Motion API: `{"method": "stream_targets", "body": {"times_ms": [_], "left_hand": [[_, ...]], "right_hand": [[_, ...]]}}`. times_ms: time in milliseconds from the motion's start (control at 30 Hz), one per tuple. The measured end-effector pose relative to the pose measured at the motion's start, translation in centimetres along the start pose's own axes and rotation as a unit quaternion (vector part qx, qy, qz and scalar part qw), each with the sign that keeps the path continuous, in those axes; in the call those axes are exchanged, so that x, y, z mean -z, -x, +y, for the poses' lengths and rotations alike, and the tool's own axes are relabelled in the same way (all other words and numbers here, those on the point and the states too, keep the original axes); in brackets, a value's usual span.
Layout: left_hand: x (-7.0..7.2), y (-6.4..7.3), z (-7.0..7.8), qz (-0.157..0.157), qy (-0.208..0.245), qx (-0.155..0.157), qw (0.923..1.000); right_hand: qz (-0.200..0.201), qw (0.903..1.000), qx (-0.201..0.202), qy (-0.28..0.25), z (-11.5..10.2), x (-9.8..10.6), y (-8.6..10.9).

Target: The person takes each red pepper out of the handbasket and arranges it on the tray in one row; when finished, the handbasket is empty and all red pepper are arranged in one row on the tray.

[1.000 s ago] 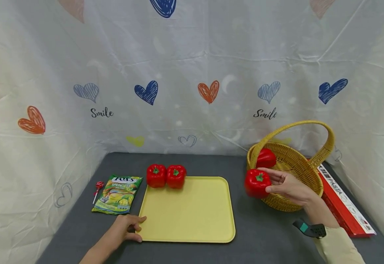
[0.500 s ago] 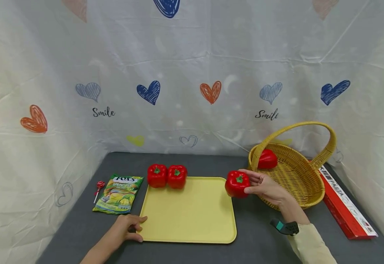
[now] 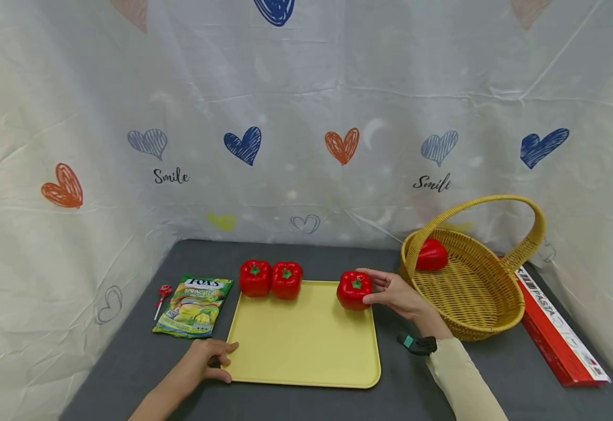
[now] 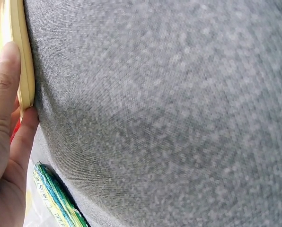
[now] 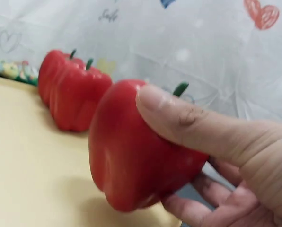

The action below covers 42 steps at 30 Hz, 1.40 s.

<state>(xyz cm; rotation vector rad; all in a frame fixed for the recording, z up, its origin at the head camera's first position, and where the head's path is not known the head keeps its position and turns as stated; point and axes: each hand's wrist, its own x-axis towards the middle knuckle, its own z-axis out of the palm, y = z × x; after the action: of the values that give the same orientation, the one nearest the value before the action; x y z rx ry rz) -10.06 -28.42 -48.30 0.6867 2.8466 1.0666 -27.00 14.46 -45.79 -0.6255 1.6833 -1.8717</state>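
My right hand (image 3: 397, 295) holds a red bell pepper (image 3: 353, 290) with a green stem, thumb in front and fingers behind. This pepper (image 5: 127, 146) is upright over the right back corner of the yellow tray (image 3: 306, 345), its shadow falling on the tray. Two similar peppers, a left one (image 3: 255, 279) and a right one (image 3: 286, 280), stand side by side at the tray's back left corner. My left hand (image 3: 203, 361) grips the tray's front left corner. In the left wrist view, thumb and finger meet the tray rim (image 4: 25, 71).
At the right, a yellow woven basket (image 3: 482, 298) with a tall handle contains a red pepper (image 3: 433, 255). Beside it lies a long red pasta box (image 3: 561, 333). A green Fox's candy bag (image 3: 195, 307) and a red lollipop (image 3: 163, 295) lie left of the tray.
My right hand has carried the bell pepper leftward from in front of the basket to over the tray's back right corner. The left hand has stayed at the tray corner.
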Motion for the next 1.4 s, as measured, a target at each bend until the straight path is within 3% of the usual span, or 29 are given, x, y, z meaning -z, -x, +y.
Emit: {"method": "stream_targets", "body": {"times_ms": [333,500,767,1133,1400], "left_hand": [[-0.1,0.1,-0.1,0.005,0.003,-0.006,1.0000],[-0.3,0.3,-0.3,0.016,0.001,-0.023,0.9996],[-0.5,0.2,-0.5,0.015,0.003,-0.026,0.9995],[-0.4,0.2,-0.2,0.023,-0.004,-0.032,0.9992],[-0.1,-0.1,0.0,0.016,-0.015,-0.030,0.9993]], "right_hand": [[-0.024,0.9993,0.026,0.011,1.5,-0.3,-3.0],[-0.028,0.9993,0.024,-0.003,1.8,-1.0,-4.1],[-0.043,0.9984,0.014,0.033,2.1,-2.2,-5.8],[-0.054,0.9985,-0.003,-0.005,1.8,-3.3,-7.0],[-0.050,0.9987,0.003,-0.005,1.6,-3.7,-7.5]]}}
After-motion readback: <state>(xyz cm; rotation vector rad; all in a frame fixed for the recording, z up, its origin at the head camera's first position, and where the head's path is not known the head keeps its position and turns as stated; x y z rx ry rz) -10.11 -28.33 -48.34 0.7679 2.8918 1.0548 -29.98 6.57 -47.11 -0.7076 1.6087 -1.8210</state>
